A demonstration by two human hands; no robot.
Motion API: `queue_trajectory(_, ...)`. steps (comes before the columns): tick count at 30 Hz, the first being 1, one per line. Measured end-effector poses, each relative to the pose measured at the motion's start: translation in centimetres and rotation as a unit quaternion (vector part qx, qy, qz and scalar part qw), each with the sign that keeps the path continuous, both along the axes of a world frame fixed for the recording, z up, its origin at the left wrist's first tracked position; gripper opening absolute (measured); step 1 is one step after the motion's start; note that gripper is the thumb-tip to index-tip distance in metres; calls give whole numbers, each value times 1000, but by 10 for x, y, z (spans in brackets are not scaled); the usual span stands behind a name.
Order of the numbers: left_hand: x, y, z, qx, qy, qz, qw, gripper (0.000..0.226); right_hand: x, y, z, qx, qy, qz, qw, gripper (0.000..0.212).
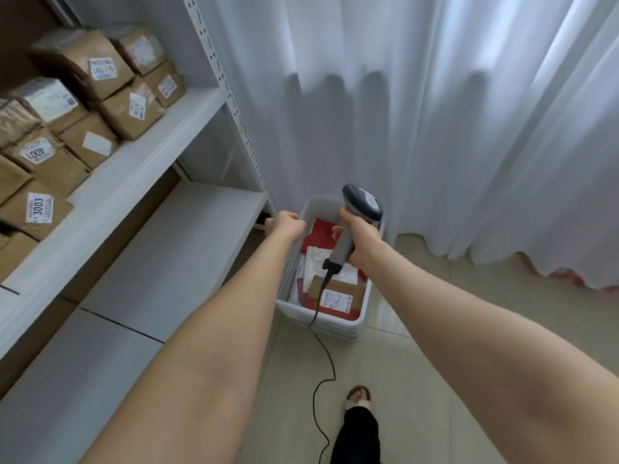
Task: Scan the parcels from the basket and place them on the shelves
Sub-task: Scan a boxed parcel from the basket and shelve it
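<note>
Parcels (330, 289) lay in a white basket (365, 306) on the floor, just beside the post of the shelves (140, 169). Some were red, some brown, and one was silvery. The right hand (360, 241) was wrapped tight around the handle of a scanner (360, 212), held above the basket with its cord (321, 363) hanging down to the floor. The left hand (284, 224) was curled into a loose fist at the basket's left rim — holding nothing that could be seen. No parcel was lifted yet, so the step looked like picking the next one to scan. The next move would likely call for the left hand to open, reach into the basket, and lift one parcel with its label facing up — so the scanner could read it.
</note>
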State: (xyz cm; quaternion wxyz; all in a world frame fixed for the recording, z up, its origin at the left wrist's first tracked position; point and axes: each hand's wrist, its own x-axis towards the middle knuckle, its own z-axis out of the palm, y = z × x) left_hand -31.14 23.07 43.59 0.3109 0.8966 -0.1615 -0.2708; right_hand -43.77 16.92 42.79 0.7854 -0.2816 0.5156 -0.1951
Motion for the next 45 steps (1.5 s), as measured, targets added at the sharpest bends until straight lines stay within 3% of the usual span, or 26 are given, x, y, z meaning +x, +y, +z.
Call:
queue_trajectory(5,17,-45,-51,31,29,-34,999,35,14,-38,-48,19,25,-13,999,41)
queue_trajectory(11,43,-82,-141,96,39,-67,992,34,42,-80,-133,54,51,-31,997,55)
queue_trajectory(20,70,-127,-337,220,16,-157,963,42,70,-131,-328,89,108,-7,990,57)
queue_trajectory(30,108,-139,-547,276,72,-88,954,64,99,-158,-534,69,200,32,977,63)
queue_trajectory(33,116,-138,-585,268,104,-45,957,84,102,-161,-570,55,211,89,972,48)
queue_trajectory(36,128,-133,-625,271,133,-30,953,95,110,-163,-589,40,265,110,957,57)
queue_trajectory(39,133,-129,-638,260,134,-4,956,77,118,-169,-593,23,333,128,934,65)
queue_trajectory(41,142,-126,-645,245,120,37,961,59,123,-175,-596,26,335,121,934,67)
queue_trajectory(45,161,-120,-639,201,113,103,968,48,132,-179,-597,28,329,95,939,76)
